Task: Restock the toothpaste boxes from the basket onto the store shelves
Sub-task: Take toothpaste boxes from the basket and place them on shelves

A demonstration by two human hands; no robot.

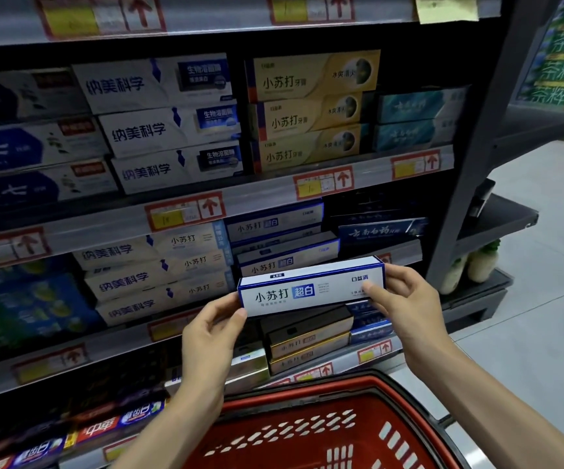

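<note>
Nearest me, the red basket (392,389) sits low, its rim under the person's forearms. Just above it, both hands hold one white-and-blue toothpaste box (311,287) level in the air, long face toward the person. The left hand (209,330) pinches the box's left end, thumb at the lower front corner and fingers tucked behind. The right hand (405,299) grips the right end, thumb lying across the front face and fingers wrapped round the end.

The box hangs in front of the shelf rail, clear of it, and its top edge overlaps the bottom of a stack of matching boxes (284,245) on the shelf behind. That stack's top box sits close under the price-tag rail (185,214) of the shelf above. Beneath the held box, dark and gold boxes (307,336) lie stacked on the next shelf down.

Farther up, yellow boxes (311,110) and white boxes (169,126) fill the higher shelf. To the right, a grey upright post (466,170) ends the shelving, with open tiled floor (537,319) beyond.
</note>
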